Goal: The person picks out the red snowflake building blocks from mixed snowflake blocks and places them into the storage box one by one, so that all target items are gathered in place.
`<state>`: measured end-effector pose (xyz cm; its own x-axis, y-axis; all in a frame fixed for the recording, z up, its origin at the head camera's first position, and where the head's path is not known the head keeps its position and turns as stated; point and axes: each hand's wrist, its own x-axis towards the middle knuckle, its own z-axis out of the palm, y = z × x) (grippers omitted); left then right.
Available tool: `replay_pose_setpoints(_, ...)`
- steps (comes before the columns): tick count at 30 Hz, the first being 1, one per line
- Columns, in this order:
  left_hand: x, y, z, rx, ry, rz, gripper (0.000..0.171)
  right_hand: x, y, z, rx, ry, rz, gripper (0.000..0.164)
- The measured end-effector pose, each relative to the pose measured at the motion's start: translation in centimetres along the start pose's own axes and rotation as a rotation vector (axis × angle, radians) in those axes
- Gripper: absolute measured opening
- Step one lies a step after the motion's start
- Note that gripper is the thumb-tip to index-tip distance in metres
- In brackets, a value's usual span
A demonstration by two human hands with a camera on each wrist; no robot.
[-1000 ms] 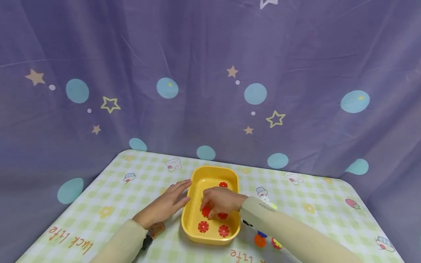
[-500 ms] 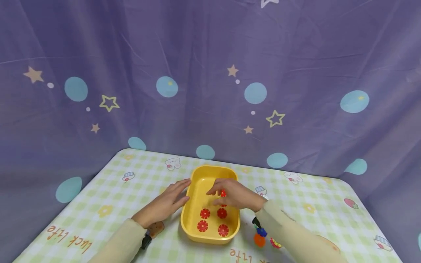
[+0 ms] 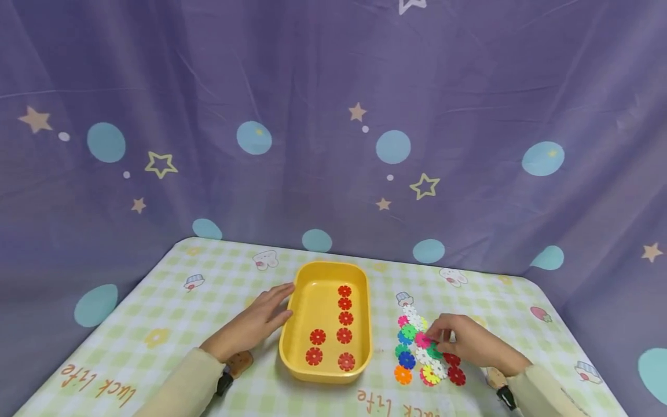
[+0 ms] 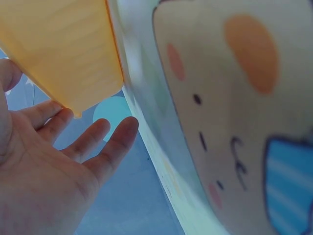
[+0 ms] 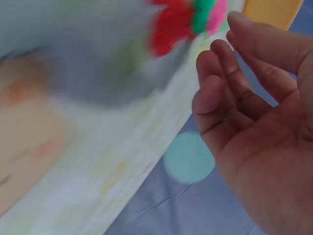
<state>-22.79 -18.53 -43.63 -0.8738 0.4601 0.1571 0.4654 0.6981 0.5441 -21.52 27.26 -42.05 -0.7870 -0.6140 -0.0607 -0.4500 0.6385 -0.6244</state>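
Observation:
In the head view, several red flower-shaped plastic discs (image 3: 344, 335) lie flat in a yellow tray (image 3: 290, 341): a longer column along the right, two on the left. My left hand (image 3: 251, 329) rests its fingertips against the tray's left wall, its fingers extended; the left wrist view shows them at the tray's side (image 4: 63, 54). Over a loose heap of coloured discs (image 3: 406, 360), right of the tray, is my right hand (image 3: 471, 341). Its thumb and fingertips are beside a pink disc (image 3: 423, 340), bent slightly, and no held disc can be made out.
The heap mixes white, green, blue, orange, yellow and pink discs, with red discs (image 3: 456, 375) at its right edge. A checked cloth (image 3: 219, 301) covers the table. Behind its far edge hangs a purple curtain (image 3: 333, 145).
My right hand lifted away from the red discs in the tray and moved right to the coloured heap, uncovering the right column. My left hand stayed at the tray's side.

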Motion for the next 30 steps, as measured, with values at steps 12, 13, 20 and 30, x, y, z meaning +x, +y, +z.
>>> replay_pose_setpoints(12, -0.1, 0.0, -0.1, -0.006, 0.006, 0.002, 0.057, -3.8, 3.3, 0.9, -0.01, 0.051, 0.069, 0.024)
replay_pose_setpoints(13, -0.1, 0.0, -0.1, -0.011, 0.007, 0.006, 0.057, -3.8, 3.4, 1.0, -0.002, 0.055, 0.068, 0.023)
replay_pose_setpoints(20, -0.1, 0.0, 0.1, -0.021, -0.001, -0.015, 0.056, -3.4, 3.6, 1.0, 0.111, -0.003, 0.065, 0.021)
replay_pose_setpoints(30, -0.1, 0.1, 0.0, -0.016, 0.002, -0.011, 0.056, -3.2, 3.7, 1.4, 0.036, 0.101, 0.08, 0.027)
